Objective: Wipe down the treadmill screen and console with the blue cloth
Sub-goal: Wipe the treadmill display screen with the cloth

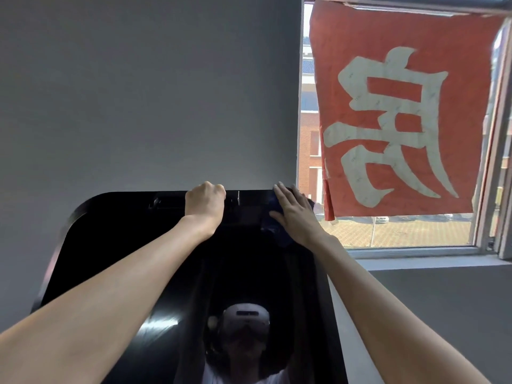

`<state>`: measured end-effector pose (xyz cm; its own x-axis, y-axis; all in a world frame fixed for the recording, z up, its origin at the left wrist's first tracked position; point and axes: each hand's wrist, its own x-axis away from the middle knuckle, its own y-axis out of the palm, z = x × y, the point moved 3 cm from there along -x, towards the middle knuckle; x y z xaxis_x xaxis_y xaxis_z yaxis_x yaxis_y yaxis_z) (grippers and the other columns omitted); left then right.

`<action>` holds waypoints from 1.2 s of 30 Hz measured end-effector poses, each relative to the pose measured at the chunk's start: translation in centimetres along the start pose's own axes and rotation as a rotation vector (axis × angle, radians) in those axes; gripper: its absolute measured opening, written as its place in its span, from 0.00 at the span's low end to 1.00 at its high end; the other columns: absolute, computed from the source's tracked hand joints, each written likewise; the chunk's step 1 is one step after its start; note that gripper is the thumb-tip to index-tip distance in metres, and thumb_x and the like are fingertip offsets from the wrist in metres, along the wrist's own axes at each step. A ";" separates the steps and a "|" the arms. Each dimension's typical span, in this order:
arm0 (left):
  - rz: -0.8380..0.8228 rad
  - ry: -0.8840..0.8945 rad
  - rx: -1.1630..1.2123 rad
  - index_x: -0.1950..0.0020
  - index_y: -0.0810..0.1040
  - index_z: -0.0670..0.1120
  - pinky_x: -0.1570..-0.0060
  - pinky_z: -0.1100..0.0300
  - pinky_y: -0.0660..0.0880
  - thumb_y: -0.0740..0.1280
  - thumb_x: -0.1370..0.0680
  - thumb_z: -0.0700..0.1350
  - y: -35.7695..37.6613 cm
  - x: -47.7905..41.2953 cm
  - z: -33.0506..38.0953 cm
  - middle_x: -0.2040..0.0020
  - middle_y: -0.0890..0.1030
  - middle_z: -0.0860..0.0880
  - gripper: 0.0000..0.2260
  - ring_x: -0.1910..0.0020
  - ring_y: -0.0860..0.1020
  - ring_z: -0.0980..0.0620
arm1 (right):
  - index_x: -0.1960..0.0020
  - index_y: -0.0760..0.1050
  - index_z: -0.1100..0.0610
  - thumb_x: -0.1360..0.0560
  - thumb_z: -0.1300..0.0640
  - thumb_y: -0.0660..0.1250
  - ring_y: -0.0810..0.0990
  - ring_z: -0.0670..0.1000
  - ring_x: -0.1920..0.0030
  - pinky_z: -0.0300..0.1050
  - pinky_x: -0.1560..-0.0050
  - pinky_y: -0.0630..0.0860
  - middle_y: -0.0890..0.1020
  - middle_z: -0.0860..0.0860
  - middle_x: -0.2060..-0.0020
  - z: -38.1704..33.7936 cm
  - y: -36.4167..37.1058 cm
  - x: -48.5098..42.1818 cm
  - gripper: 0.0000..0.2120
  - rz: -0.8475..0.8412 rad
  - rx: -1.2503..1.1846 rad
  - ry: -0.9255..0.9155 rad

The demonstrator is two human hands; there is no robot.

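Note:
The treadmill screen [116, 245] is a large glossy black panel with rounded corners, filling the lower middle of the head view. My left hand [205, 206] is curled over its top edge, gripping it. My right hand [296, 214] lies flat, fingers stretched, on the dark blue cloth [279, 234] at the screen's upper right corner. Most of the cloth is hidden under that hand; only dark folds show around the palm. The glass reflects a person wearing a head-mounted camera.
A grey wall [138, 92] rises behind the screen. To the right is a window [415, 231] with a red paper sign [399, 112] bearing a white character, and a white sill [432, 261] below it.

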<state>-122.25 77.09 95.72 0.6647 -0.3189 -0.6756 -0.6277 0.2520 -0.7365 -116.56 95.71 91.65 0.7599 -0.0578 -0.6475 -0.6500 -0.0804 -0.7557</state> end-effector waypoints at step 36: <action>-0.262 0.053 0.207 0.24 0.58 0.44 0.31 0.57 0.62 0.59 0.25 0.36 -0.1 11.4 -7.4 0.23 0.57 0.47 0.29 0.26 0.61 0.51 | 0.24 0.48 0.62 0.19 0.55 0.57 0.60 0.57 0.28 0.52 0.31 0.65 0.49 0.56 0.25 -6.7 2.8 6.9 0.29 0.211 -0.268 0.354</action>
<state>-117.61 66.66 88.28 0.7671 -0.4434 -0.4636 -0.3392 0.3332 -0.8798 -113.10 88.41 85.69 0.5981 -0.4312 -0.6755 -0.8005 -0.2812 -0.5292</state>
